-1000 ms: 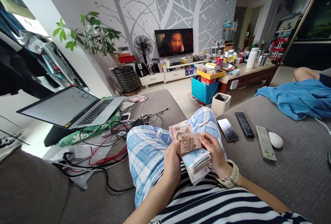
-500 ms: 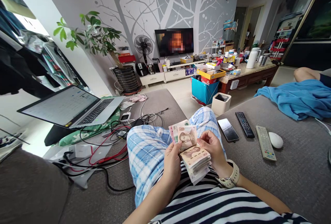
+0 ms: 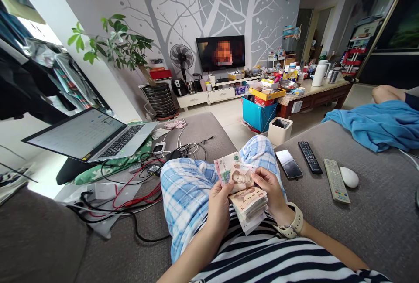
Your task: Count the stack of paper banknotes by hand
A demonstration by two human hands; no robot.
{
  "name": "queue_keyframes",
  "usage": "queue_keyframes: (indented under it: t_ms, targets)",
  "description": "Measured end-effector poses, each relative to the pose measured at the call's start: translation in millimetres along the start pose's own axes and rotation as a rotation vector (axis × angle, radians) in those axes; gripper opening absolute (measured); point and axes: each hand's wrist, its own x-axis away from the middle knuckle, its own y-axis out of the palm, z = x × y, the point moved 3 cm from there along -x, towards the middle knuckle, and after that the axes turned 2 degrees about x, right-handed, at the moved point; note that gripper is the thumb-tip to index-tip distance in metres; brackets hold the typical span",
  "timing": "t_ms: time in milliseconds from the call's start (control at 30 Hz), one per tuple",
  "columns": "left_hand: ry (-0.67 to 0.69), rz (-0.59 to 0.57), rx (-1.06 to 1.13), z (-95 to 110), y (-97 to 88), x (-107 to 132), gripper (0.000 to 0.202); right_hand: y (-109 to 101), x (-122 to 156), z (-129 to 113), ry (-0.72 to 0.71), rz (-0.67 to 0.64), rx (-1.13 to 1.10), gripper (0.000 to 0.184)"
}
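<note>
I sit on a grey sofa with a thick stack of banknotes over my lap. My left hand grips the stack's left side, thumb pressing on a few notes fanned upward. My right hand, with a pale watch on its wrist, is closed on the stack's right edge, its fingers pinching the top note. My knee in blue plaid trousers rises just behind the money.
On the sofa to my right lie a phone, a black remote, a grey remote and a white mouse. An open laptop and tangled cables are at my left. Another person's leg rests on a blue blanket.
The top note with its reddish back showing has been flipped up onto the fanned notes. A portrait-side note now tops the stack. Both hands stayed in place.
</note>
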Motion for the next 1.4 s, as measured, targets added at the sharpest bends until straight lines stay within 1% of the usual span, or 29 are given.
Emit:
queue_keyframes:
  t_ms: [167,267,400,633,967,1133,1300,1400]
  targets:
    - [0.054,0.040,0.000,-1.0,-4.1,-2.5,0.018,0.6,1.4,-1.0,-0.002,-0.010,-0.017,0.025]
    - [0.088,0.051,-0.023,-3.1,-8.2,-5.7,0.020,1.3,2.4,-2.1,-0.005,-0.017,-0.021,0.024]
    - [0.081,0.047,-0.042,-4.5,-9.4,-7.2,0.024,2.3,2.9,-2.5,-0.008,-0.019,-0.011,0.025]
    - [0.083,0.064,-0.037,-3.2,-7.7,-4.5,0.020,2.2,2.8,-2.4,-0.012,-0.027,-0.004,0.025]
    - [0.077,0.070,-0.057,0.9,-4.0,-2.4,0.020,1.8,2.2,-1.0,-0.011,-0.025,0.015,0.025]
    - [0.094,0.073,-0.066,-0.3,-6.9,-4.0,0.018,2.5,2.0,-2.1,-0.013,-0.029,0.007,0.027]
    - [0.079,0.036,-0.059,-3.8,-8.9,-6.4,0.021,2.7,2.3,-3.2,-0.017,-0.024,0.008,0.028]
    - [0.094,0.063,-0.063,-3.4,-9.4,-6.5,0.019,2.7,2.5,-3.6,-0.015,-0.029,-0.002,0.027]
